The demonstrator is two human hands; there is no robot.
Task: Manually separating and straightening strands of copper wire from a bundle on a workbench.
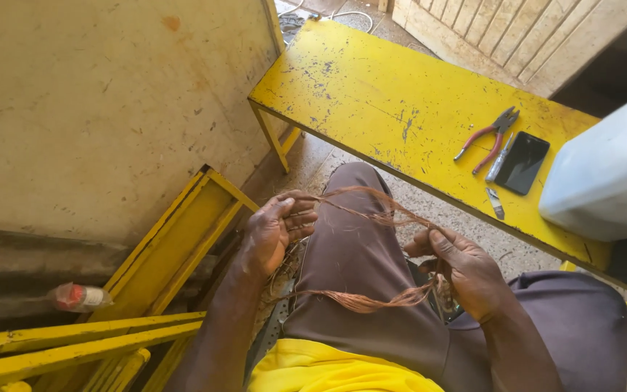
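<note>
Two bare hands show, the left hand (273, 231) and the right hand (466, 272), and between them runs one tangled bundle of thin copper-coloured wire strands (371, 210); the strands are too fine and snarled to count. One scuffed yellow-painted metal table (371, 94) carries one pair of red-handled pliers (489, 134), one flat black phone (522, 162), and what look like two small silvery metal tools (496, 203), though they are tiny. One white plastic container (604, 170) stands there. One small plastic bottle with a red label (80, 297) lies left.
</note>
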